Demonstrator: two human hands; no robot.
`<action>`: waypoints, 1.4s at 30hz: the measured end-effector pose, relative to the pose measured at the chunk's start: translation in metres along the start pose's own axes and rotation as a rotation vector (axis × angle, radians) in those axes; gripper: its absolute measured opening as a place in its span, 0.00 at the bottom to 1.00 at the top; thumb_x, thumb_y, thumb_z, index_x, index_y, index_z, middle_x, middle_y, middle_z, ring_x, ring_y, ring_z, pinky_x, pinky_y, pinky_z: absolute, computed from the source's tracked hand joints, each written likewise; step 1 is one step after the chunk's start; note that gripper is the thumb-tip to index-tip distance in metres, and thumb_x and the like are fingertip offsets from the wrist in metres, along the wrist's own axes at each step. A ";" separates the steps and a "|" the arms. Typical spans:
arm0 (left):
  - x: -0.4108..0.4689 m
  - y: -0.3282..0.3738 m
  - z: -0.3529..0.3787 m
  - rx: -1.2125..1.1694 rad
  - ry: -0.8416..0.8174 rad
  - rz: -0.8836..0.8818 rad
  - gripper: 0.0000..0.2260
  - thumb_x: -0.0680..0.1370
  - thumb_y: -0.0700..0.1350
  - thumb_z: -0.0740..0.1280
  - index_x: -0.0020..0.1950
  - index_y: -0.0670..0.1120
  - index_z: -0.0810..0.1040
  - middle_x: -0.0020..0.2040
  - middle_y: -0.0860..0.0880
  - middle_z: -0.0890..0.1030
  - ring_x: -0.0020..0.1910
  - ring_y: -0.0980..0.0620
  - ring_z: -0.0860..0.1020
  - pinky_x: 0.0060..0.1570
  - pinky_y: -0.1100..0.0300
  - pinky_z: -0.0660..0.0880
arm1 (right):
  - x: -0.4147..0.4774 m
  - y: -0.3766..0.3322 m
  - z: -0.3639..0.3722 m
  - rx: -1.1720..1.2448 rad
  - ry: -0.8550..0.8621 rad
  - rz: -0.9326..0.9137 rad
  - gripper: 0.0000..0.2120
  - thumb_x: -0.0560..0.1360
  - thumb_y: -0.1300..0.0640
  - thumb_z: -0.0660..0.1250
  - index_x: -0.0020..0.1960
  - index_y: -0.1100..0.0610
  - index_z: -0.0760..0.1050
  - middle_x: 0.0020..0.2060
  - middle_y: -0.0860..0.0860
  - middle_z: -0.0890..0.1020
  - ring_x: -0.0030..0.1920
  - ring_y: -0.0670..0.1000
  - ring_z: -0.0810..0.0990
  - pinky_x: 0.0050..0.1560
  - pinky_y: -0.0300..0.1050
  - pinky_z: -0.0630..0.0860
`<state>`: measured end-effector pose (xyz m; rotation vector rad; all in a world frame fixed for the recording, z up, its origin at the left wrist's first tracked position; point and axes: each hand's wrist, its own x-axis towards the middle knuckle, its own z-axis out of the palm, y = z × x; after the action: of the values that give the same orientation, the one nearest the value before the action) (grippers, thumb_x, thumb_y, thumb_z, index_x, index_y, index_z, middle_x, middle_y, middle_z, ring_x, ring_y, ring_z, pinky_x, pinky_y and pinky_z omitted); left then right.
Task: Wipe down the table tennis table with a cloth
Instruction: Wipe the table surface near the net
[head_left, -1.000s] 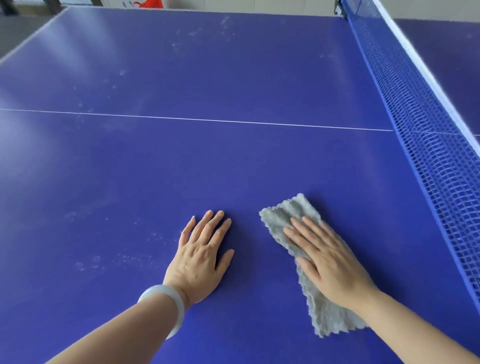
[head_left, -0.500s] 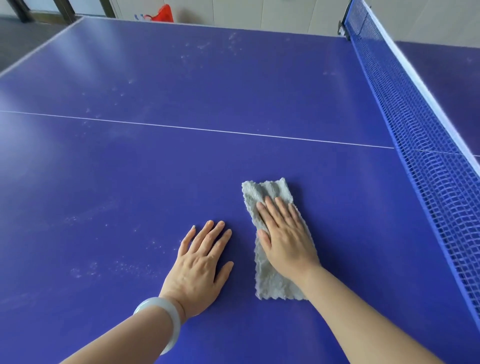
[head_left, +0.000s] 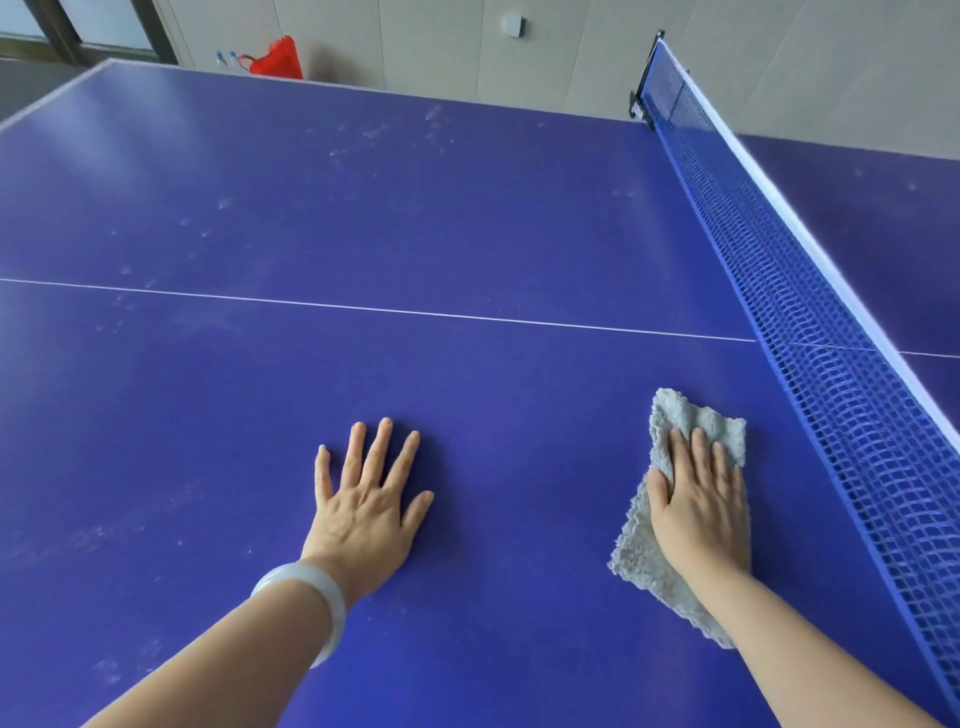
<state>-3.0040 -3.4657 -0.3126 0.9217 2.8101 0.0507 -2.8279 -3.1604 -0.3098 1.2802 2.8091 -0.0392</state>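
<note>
Cloth (head_left: 685, 415): shifted rightward, away from left hand (head_left: 366, 512), now near net (head_left: 831, 389); pressed flat beneath straight fingers (head_left: 698, 447) of right hand (head_left: 698, 514), ungripped. Left hand: fingers splayed, bracing on table (head_left: 467, 234), holding nothing. Dust (head_left: 371, 132) beyond fingertips: unwiped.

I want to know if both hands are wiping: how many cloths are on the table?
1. The grey cloth lies under the right hand, close beside the net. The left hand rests flat on the bare table with no cloth; another could be out of frame.
</note>
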 end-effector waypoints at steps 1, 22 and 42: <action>0.002 -0.001 0.002 -0.007 -0.011 -0.003 0.29 0.75 0.65 0.30 0.73 0.58 0.26 0.79 0.53 0.32 0.77 0.47 0.31 0.73 0.40 0.32 | 0.016 -0.001 -0.002 0.000 -0.006 0.000 0.30 0.82 0.44 0.47 0.82 0.53 0.49 0.80 0.53 0.53 0.80 0.56 0.51 0.79 0.54 0.48; 0.013 -0.007 0.000 -0.068 -0.192 0.048 0.30 0.81 0.63 0.42 0.76 0.58 0.28 0.74 0.54 0.24 0.71 0.48 0.21 0.67 0.39 0.24 | 0.084 -0.065 0.000 0.090 0.061 -0.213 0.28 0.83 0.45 0.36 0.81 0.51 0.50 0.80 0.50 0.53 0.80 0.52 0.49 0.79 0.53 0.46; 0.016 -0.006 -0.011 -0.157 -0.246 0.040 0.28 0.82 0.52 0.47 0.79 0.58 0.36 0.79 0.52 0.32 0.76 0.46 0.29 0.70 0.39 0.28 | -0.106 -0.069 0.005 0.071 0.050 0.144 0.28 0.84 0.48 0.46 0.81 0.57 0.52 0.79 0.57 0.57 0.79 0.60 0.55 0.77 0.61 0.51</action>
<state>-3.0218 -3.4609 -0.3054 0.8822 2.5220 0.1499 -2.8105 -3.2856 -0.3083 1.5165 2.7710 -0.1039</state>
